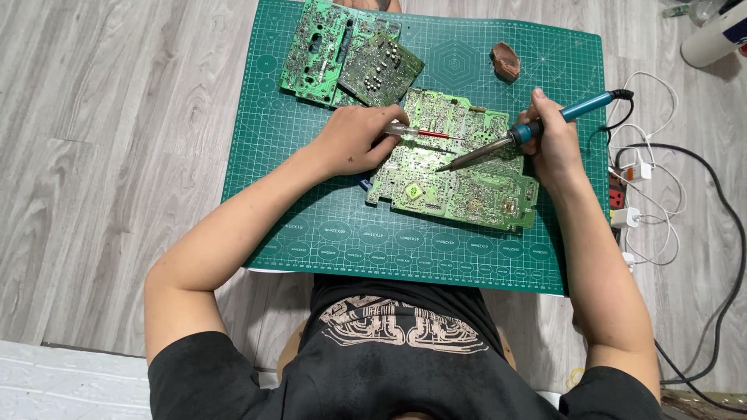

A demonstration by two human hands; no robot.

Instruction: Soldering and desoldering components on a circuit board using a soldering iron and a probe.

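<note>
A large green circuit board lies solder side up on a green cutting mat. My right hand grips a soldering iron with a blue handle, its metal tip slanting down-left onto the board's middle. My left hand rests at the board's left edge and holds a thin clear tool with a red core, pointed right across the board toward the iron's tip.
Two smaller green circuit boards overlap at the mat's far edge. A small brown lump lies at the mat's far right. White and black cables and a power strip sit on the wooden floor to the right.
</note>
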